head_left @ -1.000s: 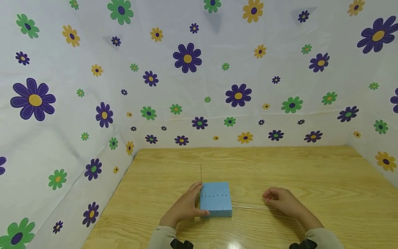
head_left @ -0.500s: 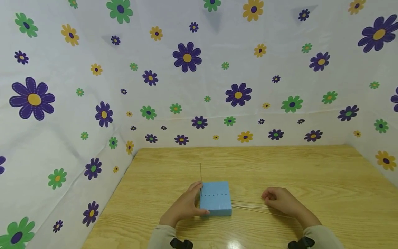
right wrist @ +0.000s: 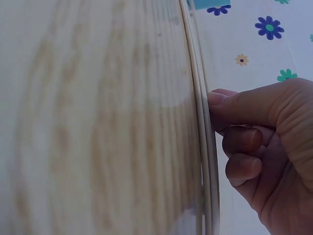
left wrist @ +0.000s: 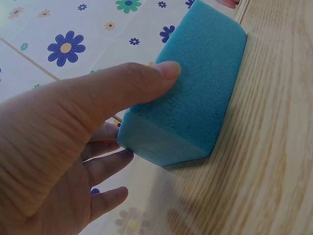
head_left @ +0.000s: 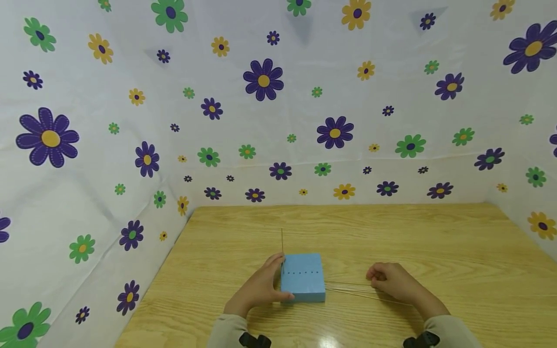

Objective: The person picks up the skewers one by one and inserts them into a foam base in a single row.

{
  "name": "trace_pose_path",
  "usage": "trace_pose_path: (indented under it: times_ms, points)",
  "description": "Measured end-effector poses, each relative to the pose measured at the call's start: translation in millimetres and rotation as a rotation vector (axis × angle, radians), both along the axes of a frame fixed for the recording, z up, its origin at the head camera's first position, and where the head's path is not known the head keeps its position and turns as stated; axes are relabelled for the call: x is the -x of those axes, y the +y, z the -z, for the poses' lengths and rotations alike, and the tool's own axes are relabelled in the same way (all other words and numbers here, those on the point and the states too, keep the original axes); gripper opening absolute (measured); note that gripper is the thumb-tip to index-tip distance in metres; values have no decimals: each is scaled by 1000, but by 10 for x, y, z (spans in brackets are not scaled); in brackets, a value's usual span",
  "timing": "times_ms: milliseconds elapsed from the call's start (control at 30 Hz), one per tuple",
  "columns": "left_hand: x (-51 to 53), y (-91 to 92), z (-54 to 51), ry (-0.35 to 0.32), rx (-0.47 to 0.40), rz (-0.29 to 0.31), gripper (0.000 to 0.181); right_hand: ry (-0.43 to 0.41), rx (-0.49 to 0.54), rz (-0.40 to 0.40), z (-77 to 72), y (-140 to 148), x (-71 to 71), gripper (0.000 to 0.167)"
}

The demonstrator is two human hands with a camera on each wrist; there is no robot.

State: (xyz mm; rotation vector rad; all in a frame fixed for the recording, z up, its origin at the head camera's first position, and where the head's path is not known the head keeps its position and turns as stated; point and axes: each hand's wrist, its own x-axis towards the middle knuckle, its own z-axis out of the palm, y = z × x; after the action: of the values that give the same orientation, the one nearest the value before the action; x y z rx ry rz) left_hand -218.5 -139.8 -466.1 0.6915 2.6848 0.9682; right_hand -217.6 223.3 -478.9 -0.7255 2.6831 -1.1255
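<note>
My left hand [head_left: 257, 287] grips the left side of a light-blue foam block [head_left: 303, 285], thumb on its front face and fingers towards the back. A row of small dark holes runs across the block's top. One thin wooden stick [head_left: 282, 240] stands up at the block's left end, beside my left fingers. In the left wrist view, my thumb presses the foam block [left wrist: 205, 63]. Several thin sticks [head_left: 348, 288] lie to the right of the block. My right hand [head_left: 396, 280] is at them, fingers curled; whether its fingertips [right wrist: 217, 98] pinch a stick is hidden.
The wood-grain table [head_left: 348, 232] extends around the block and the hands. A white flowered cloth [head_left: 235, 125] hangs behind the table and along its sides. Black straps [head_left: 254, 340] sit on both wrists.
</note>
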Motion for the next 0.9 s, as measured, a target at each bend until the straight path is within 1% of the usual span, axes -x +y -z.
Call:
trace_pose_path:
  times_ms: [167, 267, 367, 533, 700, 900]
  points:
    - [6, 6, 9, 7, -1, 4, 97, -22, -30, 6, -65, -1, -5, 7]
    - [6, 9, 11, 13, 0, 9, 97, -11, -53, 23, -122, 21, -7, 9]
    - [3, 9, 9, 17, 3, 10, 97, 21, -69, 41, -177, 49, -3, 11]
    - [-1, 6, -5, 14, 1, 6, 97, 112, -85, 49, -244, 58, 1, 11]
    - [-5, 3, -4, 17, -2, 7, 97, 128, -53, 64, -290, 14, -2, 8]
    - [-3, 10, 15, 9, 15, -8, 97, 218, -30, 75, -346, -40, -3, 7]
